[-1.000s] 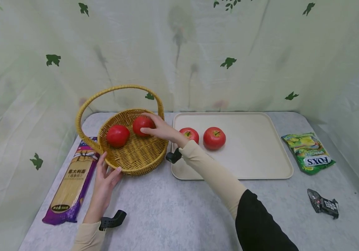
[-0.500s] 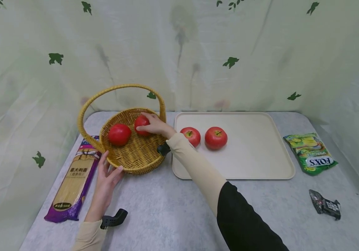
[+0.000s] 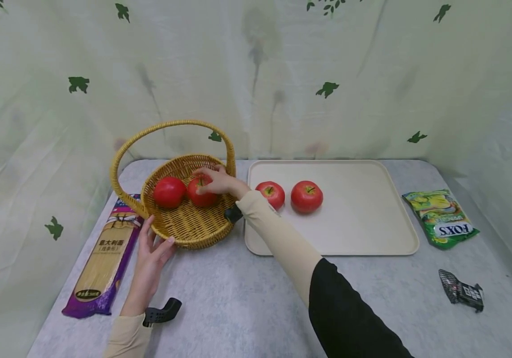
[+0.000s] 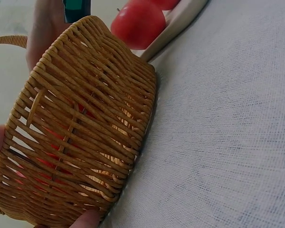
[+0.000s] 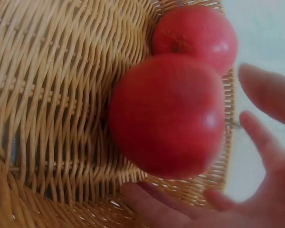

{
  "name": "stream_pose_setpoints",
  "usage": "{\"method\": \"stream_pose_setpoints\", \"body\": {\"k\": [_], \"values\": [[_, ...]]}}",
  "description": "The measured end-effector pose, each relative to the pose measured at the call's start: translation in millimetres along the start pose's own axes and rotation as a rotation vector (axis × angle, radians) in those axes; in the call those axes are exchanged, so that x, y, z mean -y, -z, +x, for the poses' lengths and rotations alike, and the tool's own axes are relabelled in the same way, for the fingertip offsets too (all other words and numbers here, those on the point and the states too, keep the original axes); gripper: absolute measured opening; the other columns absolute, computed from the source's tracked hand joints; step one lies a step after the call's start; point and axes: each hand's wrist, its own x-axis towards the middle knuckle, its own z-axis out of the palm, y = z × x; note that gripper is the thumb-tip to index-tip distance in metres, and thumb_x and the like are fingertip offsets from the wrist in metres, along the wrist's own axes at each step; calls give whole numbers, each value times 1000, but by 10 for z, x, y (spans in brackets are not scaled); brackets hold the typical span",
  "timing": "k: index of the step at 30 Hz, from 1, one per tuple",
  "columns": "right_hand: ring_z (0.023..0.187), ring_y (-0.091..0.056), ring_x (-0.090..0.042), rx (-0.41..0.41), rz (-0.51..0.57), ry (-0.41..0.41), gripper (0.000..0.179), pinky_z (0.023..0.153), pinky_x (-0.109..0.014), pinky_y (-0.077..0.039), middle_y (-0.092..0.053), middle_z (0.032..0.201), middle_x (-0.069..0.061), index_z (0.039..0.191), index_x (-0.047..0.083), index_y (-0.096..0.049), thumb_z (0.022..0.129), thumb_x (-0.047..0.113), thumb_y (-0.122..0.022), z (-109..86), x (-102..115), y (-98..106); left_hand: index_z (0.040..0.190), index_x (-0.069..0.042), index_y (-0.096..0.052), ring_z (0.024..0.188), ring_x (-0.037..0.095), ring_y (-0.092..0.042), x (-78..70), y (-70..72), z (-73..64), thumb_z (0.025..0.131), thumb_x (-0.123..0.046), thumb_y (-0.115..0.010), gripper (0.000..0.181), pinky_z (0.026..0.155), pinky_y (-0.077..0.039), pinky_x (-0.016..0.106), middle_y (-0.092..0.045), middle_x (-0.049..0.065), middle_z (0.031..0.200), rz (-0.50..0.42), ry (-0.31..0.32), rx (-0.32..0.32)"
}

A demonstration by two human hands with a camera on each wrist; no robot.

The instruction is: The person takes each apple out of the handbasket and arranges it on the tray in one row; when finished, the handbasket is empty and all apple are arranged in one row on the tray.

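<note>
A round wicker basket [image 3: 193, 226] with a tall arched handle stands at left. Inside it, one red apple [image 3: 169, 192] sits on the left, touching or nearly touching a second apple [image 3: 204, 196]. My right hand [image 3: 221, 183] is over the basket beside that second apple. In the right wrist view, its fingers are spread around the nearer apple [image 5: 166, 116], with gaps visible between. My left hand [image 3: 149, 263] holds the basket's near left side. In the left wrist view, fingertips lie at the rim and the thumb [image 4: 88, 219] presses low on the woven wall [image 4: 80, 118].
A cream tray [image 3: 354, 214] right of the basket bears two more apples [image 3: 306, 196]. A pasta packet [image 3: 106, 253] lies left of the basket. At far right are a green FOX'S bag [image 3: 439, 219] and a small black packet [image 3: 462, 291]. A curtain hangs behind the table.
My right hand has moved left and its fingers have loosened from the second apple. That apple now sits lower, close against the first. The left hand has stayed at the basket.
</note>
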Motion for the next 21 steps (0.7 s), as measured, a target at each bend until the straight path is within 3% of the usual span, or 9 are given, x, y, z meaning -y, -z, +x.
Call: {"method": "stream_pose_setpoints", "body": {"k": [6, 12, 21], "values": [[136, -15, -24, 93, 42, -28, 67, 96, -31, -37, -13, 151, -16, 146, 19, -41, 86, 8, -68, 20, 4, -54, 153, -30, -5, 142, 32, -11, 4, 2, 10, 99, -8, -52, 75, 107, -26, 50, 9, 7, 158, 2, 2, -2], [123, -22, -23, 36, 35, -27, 64, 85, -26, -40, -29, 138, -15, 140, 17, -47, 83, -1, -68, 23, -1, -93, 153, -31, -5, 142, 32, -12, 19, 6, 11, 99, -9, -52, 75, 107, -25, 51, 8, 6, 158, 2, 3, -3], [120, -34, -24, 11, -85, -52, 61, 89, -31, -39, -44, 132, -12, 137, 18, -48, 83, 9, -75, -22, 57, -104, 153, -30, -6, 143, 32, -9, 21, 13, 14, 98, -9, -53, 76, 107, -26, 50, 9, 7, 158, 6, -1, -5]]}}
